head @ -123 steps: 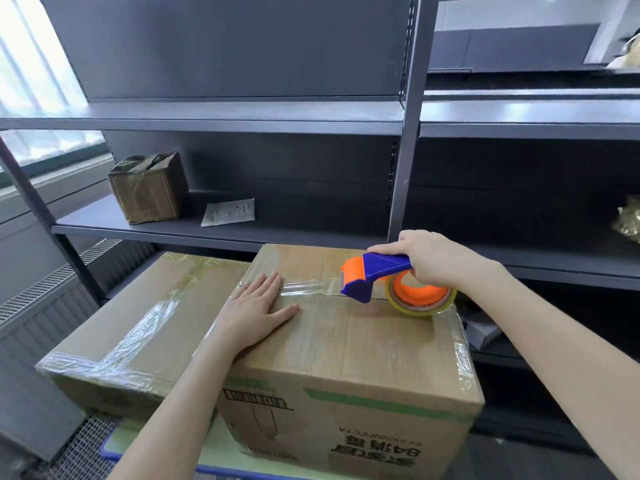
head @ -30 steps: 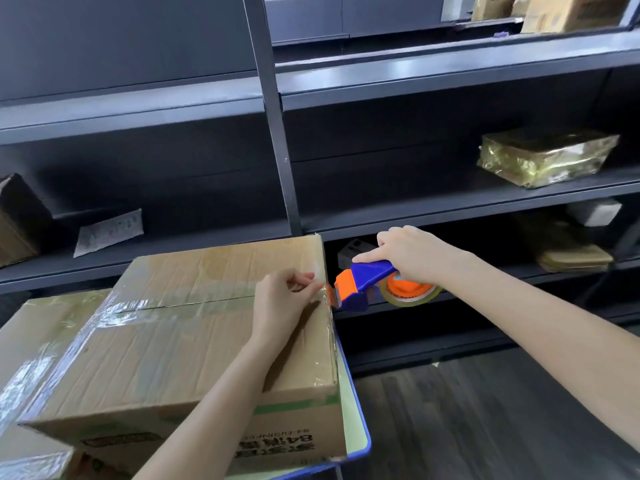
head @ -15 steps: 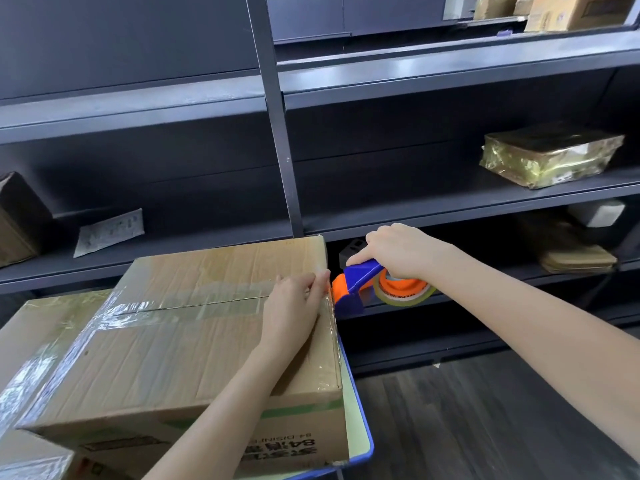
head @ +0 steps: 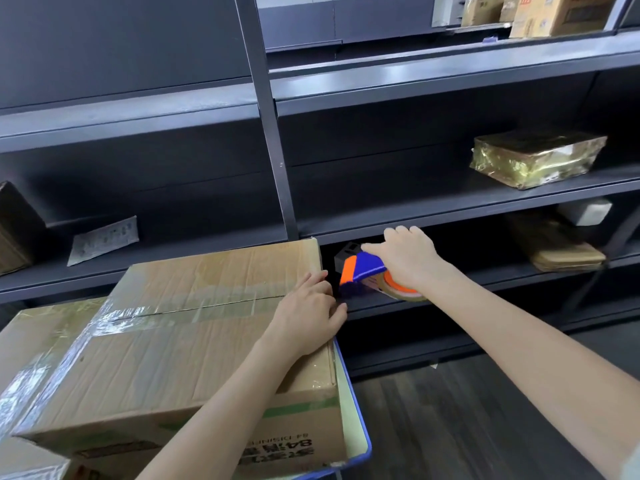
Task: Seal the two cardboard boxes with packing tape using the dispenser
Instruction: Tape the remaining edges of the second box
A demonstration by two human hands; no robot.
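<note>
Right hand [head: 408,258] gripping tape dispenser [head: 363,270], just beside box [head: 194,327] edge

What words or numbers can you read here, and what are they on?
"84", upside down, then blurred characters: front of the big cardboard box.
Red mark on the top-shelf box: too blurred to read.
Paper sheet on the shelf: print too small.

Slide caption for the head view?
Left hand presses tape at the edge of the box; right hand holds the dispenser just beyond.
</note>
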